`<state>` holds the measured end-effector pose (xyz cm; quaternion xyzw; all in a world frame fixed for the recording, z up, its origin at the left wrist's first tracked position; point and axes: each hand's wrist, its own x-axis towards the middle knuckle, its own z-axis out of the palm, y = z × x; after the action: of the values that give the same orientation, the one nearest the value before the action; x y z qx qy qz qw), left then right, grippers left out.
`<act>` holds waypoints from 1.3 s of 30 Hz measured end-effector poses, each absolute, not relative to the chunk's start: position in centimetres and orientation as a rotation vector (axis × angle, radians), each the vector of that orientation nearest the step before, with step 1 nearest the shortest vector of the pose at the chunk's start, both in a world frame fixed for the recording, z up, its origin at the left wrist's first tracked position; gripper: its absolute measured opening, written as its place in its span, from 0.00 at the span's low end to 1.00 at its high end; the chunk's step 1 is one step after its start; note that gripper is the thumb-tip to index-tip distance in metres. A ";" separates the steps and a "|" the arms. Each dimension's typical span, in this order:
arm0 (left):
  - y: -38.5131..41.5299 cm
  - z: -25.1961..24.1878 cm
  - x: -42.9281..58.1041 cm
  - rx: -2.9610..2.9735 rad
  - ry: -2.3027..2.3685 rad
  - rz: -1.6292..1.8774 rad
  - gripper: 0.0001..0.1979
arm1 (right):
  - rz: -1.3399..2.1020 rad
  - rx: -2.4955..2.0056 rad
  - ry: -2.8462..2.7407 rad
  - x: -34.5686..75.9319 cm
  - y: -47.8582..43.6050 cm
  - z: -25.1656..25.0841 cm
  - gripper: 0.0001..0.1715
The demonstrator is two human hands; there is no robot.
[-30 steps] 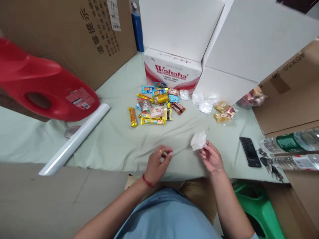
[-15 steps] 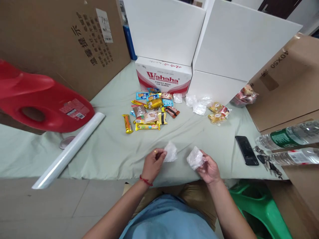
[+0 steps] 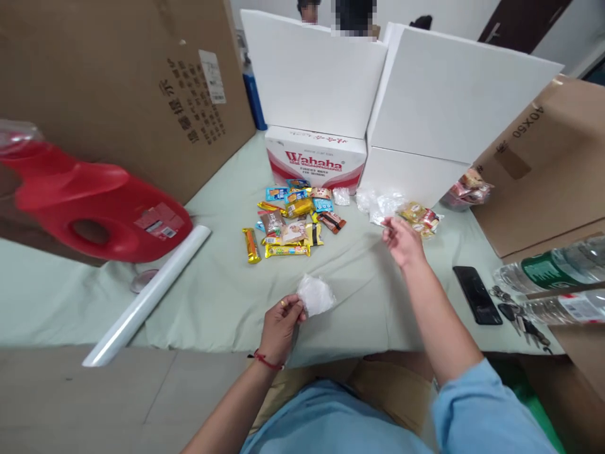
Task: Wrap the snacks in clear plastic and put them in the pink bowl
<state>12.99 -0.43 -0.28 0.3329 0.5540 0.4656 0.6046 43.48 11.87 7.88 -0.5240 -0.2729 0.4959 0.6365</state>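
My left hand [image 3: 280, 328], with a red string bracelet at the wrist, pinches a white packet in crinkled clear plastic [image 3: 317, 295] by its left edge, just above the table's front. Further forward, my right hand [image 3: 404, 244] is stretched out with its fingers loosely bent and apart, and I see nothing in them. Its fingertips are at the near edge of several clear plastic-wrapped packets [image 3: 375, 203]. Yellow-wrapped snacks [image 3: 421, 217] lie just behind that hand, partly hidden by it. A heap of colourful snack packets [image 3: 295, 211] lies to the left.
A white and red Wahaha box [image 3: 316, 161] and white boards [image 3: 420, 88] stand at the back. On the left are a red jug [image 3: 108, 202] and a white roll [image 3: 151, 293]. At right lie a phone [image 3: 477, 295], keys [image 3: 522, 323] and plastic bottles [image 3: 553, 271].
My right hand has moved forward from the table's front to the wrapped packets, and the packet it held no longer shows in it. My left hand still holds its packet. The view has tilted up.
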 end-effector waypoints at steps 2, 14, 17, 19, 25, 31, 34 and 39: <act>-0.3 -0.1 13.2 0.751 1.249 1.092 0.25 | 1.240 -1.251 -0.806 41.1 7.7 5.7 0.16; -1.0 1.1 15.3 0.840 1.081 0.946 0.21 | 1.251 -1.366 -1.047 34.2 -2.9 1.6 0.14; -1.6 1.2 15.4 0.864 1.059 0.866 0.28 | 1.234 -1.372 -0.888 34.4 -3.1 1.3 0.16; -1.9 1.1 15.4 0.921 1.033 0.803 0.30 | 1.244 -1.366 -0.866 34.2 -3.5 1.2 0.17; -2.4 1.3 15.2 1.293 1.126 0.824 0.16 | 1.193 -1.421 -1.192 32.5 -4.6 1.7 0.20; -2.2 1.5 14.5 1.350 1.128 0.817 0.12 | 1.029 -1.432 -1.258 32.3 -3.8 1.9 0.12; -1.9 1.0 13.6 1.262 1.142 0.825 0.12 | 1.114 -1.453 -1.200 34.1 -3.3 2.7 0.14; -1.8 0.2 11.7 1.137 1.189 0.886 0.12 | 1.269 -1.446 -1.044 38.8 -0.7 5.2 0.20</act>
<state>11.71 -1.82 0.21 0.4894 0.5116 0.3814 0.5944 38.85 -0.67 5.19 -0.5869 -0.4240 0.5153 0.4585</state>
